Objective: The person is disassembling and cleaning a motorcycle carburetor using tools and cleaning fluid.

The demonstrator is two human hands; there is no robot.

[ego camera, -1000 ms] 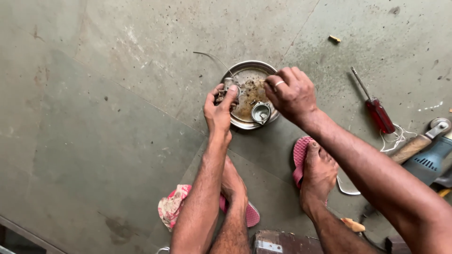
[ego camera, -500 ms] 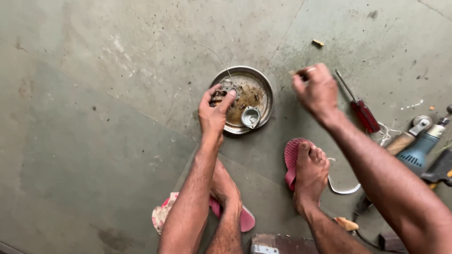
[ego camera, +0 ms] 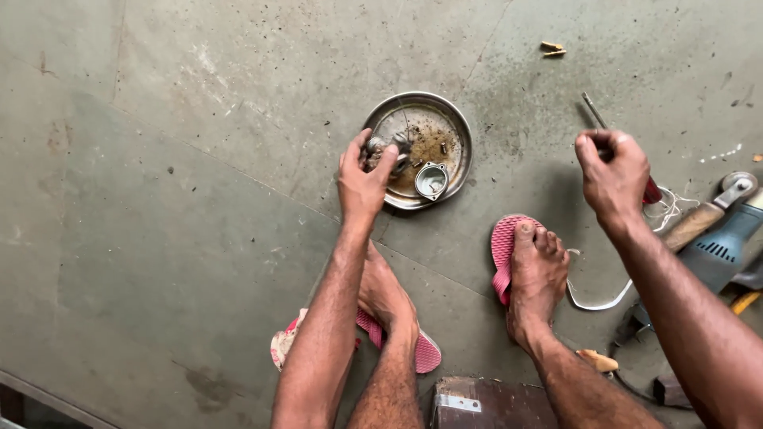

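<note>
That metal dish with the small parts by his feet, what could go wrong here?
The left hand grips a small metal part at the dish's rim; pressing there might tip the dish and scatter the little cup. The right hand holds a screwdriver above a nearly bare foot; dropped, it could hurt.

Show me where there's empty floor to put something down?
Bare concrete floor spreads wide, left of the metal dish and the left hand. Another bare strip lies above the dish. It's crowded by the right hand: a screwdriver, a grinder and cords.
</note>
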